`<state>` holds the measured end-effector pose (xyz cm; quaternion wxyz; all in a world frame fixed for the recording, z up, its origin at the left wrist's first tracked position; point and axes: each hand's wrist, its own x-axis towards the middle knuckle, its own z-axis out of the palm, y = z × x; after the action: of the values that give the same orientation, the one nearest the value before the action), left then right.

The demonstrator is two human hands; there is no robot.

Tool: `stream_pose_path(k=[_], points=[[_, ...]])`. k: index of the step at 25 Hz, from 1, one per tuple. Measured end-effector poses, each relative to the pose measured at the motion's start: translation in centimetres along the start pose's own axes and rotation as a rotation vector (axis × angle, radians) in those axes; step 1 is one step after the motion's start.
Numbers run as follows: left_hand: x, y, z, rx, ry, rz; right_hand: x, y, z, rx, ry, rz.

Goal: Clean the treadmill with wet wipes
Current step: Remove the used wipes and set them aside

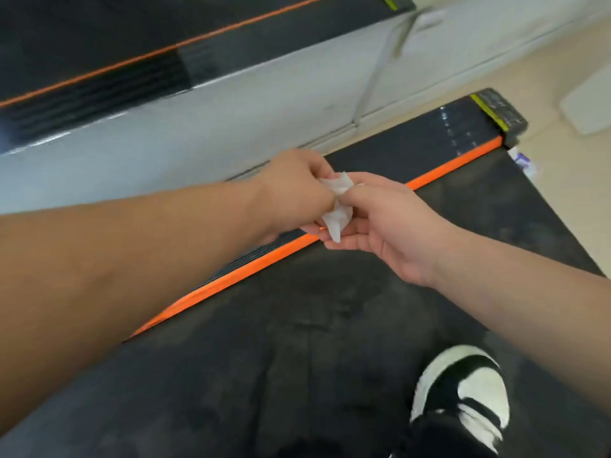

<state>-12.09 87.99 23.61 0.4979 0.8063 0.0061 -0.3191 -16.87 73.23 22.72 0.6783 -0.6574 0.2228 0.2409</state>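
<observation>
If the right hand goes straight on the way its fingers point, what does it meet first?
The wipe that the right hand pinches, then the left hand just beyond.

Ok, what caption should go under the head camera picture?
The left hand and right hand hold a crumpled wet wipe above the treadmill belt.

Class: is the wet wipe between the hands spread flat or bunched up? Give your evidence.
Bunched up: the wet wipe is a creased, narrow wad pinched between left hand and right hand.

A black-and-white shoe (476, 388) sits lower right; a white slab (588, 104) (blurred) lies on the beige floor (568, 200).
</observation>
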Motion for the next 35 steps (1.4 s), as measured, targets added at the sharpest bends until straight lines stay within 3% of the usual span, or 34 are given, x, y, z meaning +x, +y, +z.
stream_pose_path(k=[10, 14, 17, 21, 26, 35], points=[[10.4, 7.5, 7.2, 0.223, 0.036, 0.017, 7.7, -3.0, -12.4, 0.266, 0.073, 0.147], [14.3, 11.2, 9.4, 0.296, 0.12, -0.002, 9.4, -4.4, -15.7, 0.436, 0.068, 0.187], [14.7, 13.1, 9.0, 0.322, 0.072, -0.001, 9.0, -5.5, -15.7, 0.511, 0.086, 0.182], [14.4, 15.0, 7.2, 0.373, 0.001, 0.13, 8.2, -8.3, -15.1, 0.394, 0.13, 0.153], [15.7, 18.0, 8.4, 0.402, -0.038, 0.313, 6.4, -9.3, -18.7, 0.055, 0.168, 0.076], [13.4, 21.5, 12.3, 0.178, -0.137, 0.492, -1.0, -10.5, -23.8, 0.053, 0.29, 0.041]])
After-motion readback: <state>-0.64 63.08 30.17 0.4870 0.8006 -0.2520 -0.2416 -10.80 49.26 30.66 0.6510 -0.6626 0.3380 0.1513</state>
